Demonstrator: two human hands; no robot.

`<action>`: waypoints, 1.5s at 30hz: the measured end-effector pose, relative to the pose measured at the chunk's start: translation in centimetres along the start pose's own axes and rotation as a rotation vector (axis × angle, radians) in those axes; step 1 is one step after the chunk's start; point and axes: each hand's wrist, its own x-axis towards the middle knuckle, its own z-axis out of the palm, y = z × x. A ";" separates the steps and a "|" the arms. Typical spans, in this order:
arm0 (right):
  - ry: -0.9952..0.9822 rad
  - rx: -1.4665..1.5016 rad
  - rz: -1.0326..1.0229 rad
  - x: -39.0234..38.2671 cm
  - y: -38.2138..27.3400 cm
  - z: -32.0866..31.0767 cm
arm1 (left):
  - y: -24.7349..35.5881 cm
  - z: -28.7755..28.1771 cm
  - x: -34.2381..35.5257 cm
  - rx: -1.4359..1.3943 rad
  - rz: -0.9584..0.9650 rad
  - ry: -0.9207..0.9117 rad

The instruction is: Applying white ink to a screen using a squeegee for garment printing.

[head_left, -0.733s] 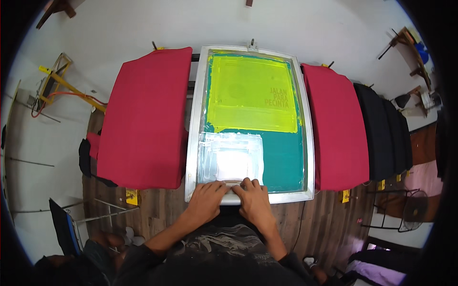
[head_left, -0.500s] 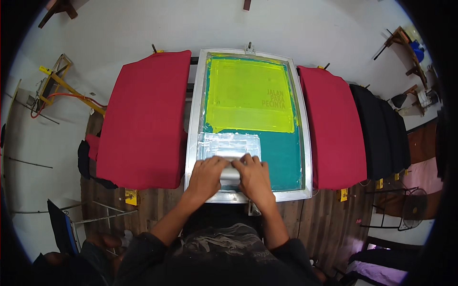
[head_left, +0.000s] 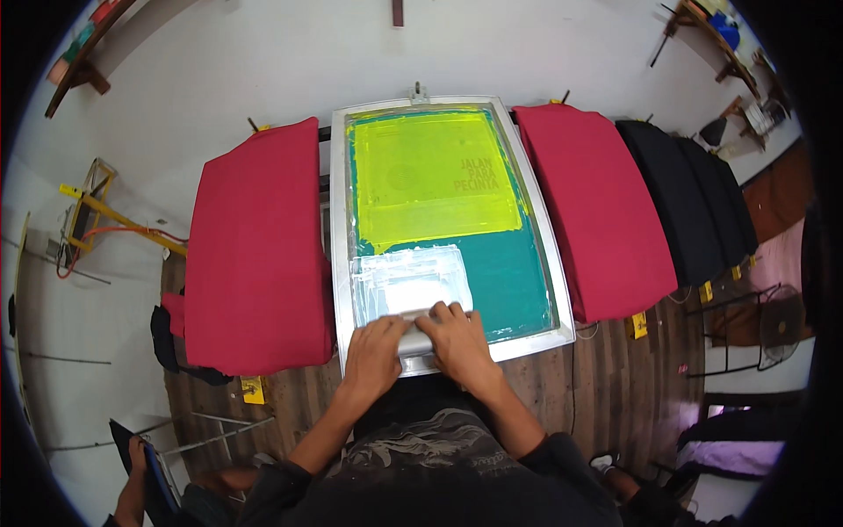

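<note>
Both of my hands grip a silver squeegee (head_left: 413,342) low on a screen-printing screen in an aluminium frame (head_left: 557,290). My left hand (head_left: 373,356) has its fingers closed over the bar's left part; my right hand (head_left: 452,351) holds it just to the right, the two close together. Above the squeegee is a patch of white ink (head_left: 413,277) on the teal mesh (head_left: 500,290). A large yellow-green ink area (head_left: 430,176) with faint lettering covers the screen's far half.
Platens with red fabric (head_left: 255,246) (head_left: 593,211) flank the screen; black covered platens (head_left: 685,198) continue rightward. A yellow metal arm (head_left: 123,220) stands left, a fan (head_left: 777,325) right, shelves (head_left: 720,44) on the wall. A co-worker's hand (head_left: 138,452) holds a dark panel at lower left.
My hands and the squeegee moved forward over the white ink, then came back somewhat toward the near edge. The view has shifted. At lower left, another person's hand has appeared on the dark panel.
</note>
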 end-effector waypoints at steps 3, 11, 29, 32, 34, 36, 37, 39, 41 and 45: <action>0.116 -0.073 0.008 2.0 0.4 0.9 | -1.2 0.6 1.6 0.007 0.075 0.185; 0.027 0.024 0.054 -1.8 0.0 2.3 | -0.8 2.3 -1.7 0.008 0.029 0.048; -0.062 -0.018 0.063 -1.5 -0.7 1.1 | -0.1 1.1 -1.6 -0.018 0.020 0.022; 0.088 -0.051 0.042 -0.3 -0.4 0.9 | 0.1 0.5 -0.4 -0.007 0.042 0.070; 0.130 -0.052 0.030 -0.1 -0.2 1.9 | -1.0 1.4 0.1 0.018 0.052 0.143; 0.225 -0.046 0.008 -0.2 0.2 3.8 | -2.1 2.8 -0.4 0.031 0.063 0.118; 0.168 -0.030 0.023 -1.0 0.3 4.4 | -2.2 3.4 -0.9 0.039 0.055 0.103; 0.071 0.012 0.055 -2.3 -0.2 4.0 | -1.3 3.1 -2.0 0.027 0.033 0.051; 0.021 0.008 0.060 -2.5 -0.3 2.8 | -0.5 2.5 -2.4 -0.013 0.012 -0.013; 0.018 -0.009 0.065 -1.4 -0.5 1.3 | 0.0 1.0 -1.3 -0.021 0.018 0.005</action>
